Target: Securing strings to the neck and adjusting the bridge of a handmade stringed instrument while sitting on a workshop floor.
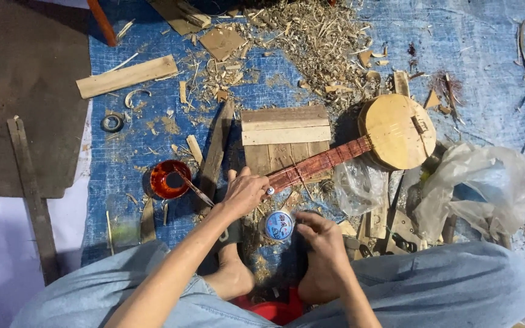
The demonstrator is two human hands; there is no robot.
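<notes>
Reddish wood marks the neck of a small stringed instrument [320, 163], lying on a plank block [285, 136] over the blue tarp [487, 54]; its long axis runs from the round pale body at upper right down-left to the left hand [244, 191], whose fingers are closed around the neck's end. The right hand [318, 234] hovers nearer the person, fingers loosely curled beside a small round tin [279, 225]. A red bowl [168, 179] sits further left.

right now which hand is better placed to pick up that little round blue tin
Right, probably. The right hand hovers beside the blue tin, while the left hand grips the neck of the wooden instrument.
</notes>
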